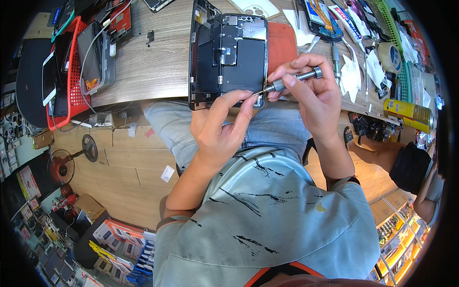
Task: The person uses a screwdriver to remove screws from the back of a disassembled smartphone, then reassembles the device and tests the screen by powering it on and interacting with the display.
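An opened smartphone lies at the table's front edge, its inner parts and black battery showing. Its screen half is folded out to the left, still beside the body. In my right hand is a grey metal screwdriver, gripped by the fingers and slanting down left over the phone's lower right corner. My left hand pinches thumb and forefinger together at the screwdriver's tip. Whatever sits between those fingertips is too small to make out. A red mat shows beside the phone.
A red basket and a clear tray of phones stand at the left. On the right lie a disassembled phone, a tape roll, tissues and a yellow can. Another person's leg is at far right.
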Demonstrator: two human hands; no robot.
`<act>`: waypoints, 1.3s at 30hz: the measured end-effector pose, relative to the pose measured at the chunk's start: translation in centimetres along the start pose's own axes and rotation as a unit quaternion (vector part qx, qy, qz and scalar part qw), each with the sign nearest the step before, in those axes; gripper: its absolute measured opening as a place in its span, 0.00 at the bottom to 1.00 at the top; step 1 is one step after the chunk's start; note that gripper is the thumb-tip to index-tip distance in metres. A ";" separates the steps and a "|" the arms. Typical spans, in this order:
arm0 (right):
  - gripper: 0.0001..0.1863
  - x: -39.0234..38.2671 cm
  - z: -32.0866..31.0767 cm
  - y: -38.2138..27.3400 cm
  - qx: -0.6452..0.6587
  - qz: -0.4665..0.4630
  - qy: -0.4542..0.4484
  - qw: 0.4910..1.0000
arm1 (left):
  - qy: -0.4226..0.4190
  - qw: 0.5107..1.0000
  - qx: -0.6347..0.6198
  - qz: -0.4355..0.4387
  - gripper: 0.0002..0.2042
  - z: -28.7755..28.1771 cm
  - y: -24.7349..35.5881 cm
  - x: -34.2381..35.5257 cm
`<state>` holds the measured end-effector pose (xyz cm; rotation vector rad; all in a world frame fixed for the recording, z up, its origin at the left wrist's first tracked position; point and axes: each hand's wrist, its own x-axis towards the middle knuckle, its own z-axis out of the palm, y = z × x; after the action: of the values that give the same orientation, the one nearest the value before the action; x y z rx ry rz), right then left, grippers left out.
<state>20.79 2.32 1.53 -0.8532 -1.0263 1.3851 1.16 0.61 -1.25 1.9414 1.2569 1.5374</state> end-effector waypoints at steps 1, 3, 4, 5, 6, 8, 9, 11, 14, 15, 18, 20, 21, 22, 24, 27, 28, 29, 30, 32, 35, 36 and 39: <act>0.14 0.0 0.0 0.0 -0.001 -0.001 -0.001 1.000 | 0.001 1.000 -0.001 0.002 0.09 0.0 -0.1 0.0; 0.14 0.0 -0.1 0.0 -0.004 -0.003 -0.002 1.000 | 0.003 1.000 -0.001 0.004 0.09 0.1 -0.2 -0.1; 0.14 0.1 0.0 0.0 -0.005 -0.003 -0.003 1.000 | 0.002 1.000 0.000 0.003 0.09 0.1 -0.2 -0.1; 0.14 0.1 0.0 0.0 -0.006 -0.004 -0.004 1.000 | 0.002 1.000 0.000 0.003 0.09 0.1 -0.2 -0.1; 0.14 0.0 0.0 0.0 -0.007 -0.004 -0.004 1.000 | -0.001 1.000 0.002 0.004 0.09 0.0 -0.1 -0.1; 0.13 0.1 -0.1 0.0 -0.008 -0.005 -0.005 1.000 | -0.007 1.000 0.006 0.006 0.09 -0.1 0.0 0.1; 0.14 0.1 -0.1 0.0 -0.009 -0.005 -0.004 1.000 | -0.004 1.000 0.001 0.003 0.09 -0.1 0.0 0.0; 0.14 0.1 -0.1 0.0 -0.009 -0.005 -0.003 1.000 | 0.000 1.000 -0.009 -0.005 0.09 0.0 -0.1 -0.1; 0.14 0.1 0.0 0.0 -0.012 -0.001 0.002 1.000 | 0.001 1.000 -0.012 -0.012 0.09 0.0 -0.1 -0.2; 0.13 0.1 0.0 0.0 -0.013 -0.001 0.002 1.000 | 0.000 1.000 -0.010 -0.010 0.09 0.0 -0.1 -0.1; 0.13 0.1 0.0 -0.1 -0.014 -0.003 0.001 1.000 | -0.001 1.000 -0.007 -0.005 0.09 0.0 0.0 0.0; 0.13 0.1 0.0 -0.1 -0.014 -0.002 0.001 1.000 | 0.000 1.000 -0.009 -0.005 0.09 0.0 0.0 0.0; 0.13 0.1 0.0 -0.1 -0.015 -0.003 0.000 1.000 | -0.001 1.000 -0.011 -0.007 0.09 0.0 0.0 0.0; 0.13 0.1 -0.1 -0.1 -0.016 -0.003 -0.001 1.000 | -0.002 1.000 -0.013 -0.008 0.09 -0.1 0.0 0.0; 0.13 0.1 -0.1 0.0 -0.016 -0.003 -0.001 1.000 | -0.003 1.000 -0.015 -0.010 0.09 -0.1 0.0 0.1; 0.13 0.2 -0.1 -0.1 -0.017 -0.002 0.000 1.000 | -0.001 1.000 -0.016 -0.010 0.09 -0.1 0.0 0.1; 0.13 0.2 0.0 -0.1 -0.018 -0.002 0.000 1.000 | 0.001 1.000 -0.016 -0.010 0.09 -0.1 0.0 0.1; 0.13 0.2 0.0 -0.1 -0.018 -0.002 0.000 1.000 | 0.002 1.000 -0.016 -0.010 0.09 -0.1 0.1 0.1; 0.13 0.2 0.0 -0.1 -0.017 0.000 0.000 1.000 | 0.002 1.000 -0.016 -0.010 0.10 -0.1 0.0 0.1; 0.13 0.1 0.1 -0.2 -0.015 0.004 -0.001 1.000 | 0.002 1.000 -0.016 -0.009 0.10 -0.1 -0.1 0.1; 0.13 0.1 0.1 -0.1 -0.013 0.002 -0.002 1.000 | 0.003 1.000 -0.016 -0.006 0.11 0.0 -0.1 0.1; 0.13 0.1 0.1 -0.1 -0.013 0.002 -0.002 1.000 | 0.002 1.000 -0.016 -0.006 0.11 -0.1 -0.1 0.1; 0.13 0.1 0.1 -0.1 -0.013 0.003 -0.003 1.000 | 0.000 1.000 -0.015 -0.007 0.10 -0.1 -0.1 0.1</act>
<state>20.74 2.43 1.67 -0.8720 -1.0495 1.3819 1.02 0.71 -1.29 1.9105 1.2379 1.5417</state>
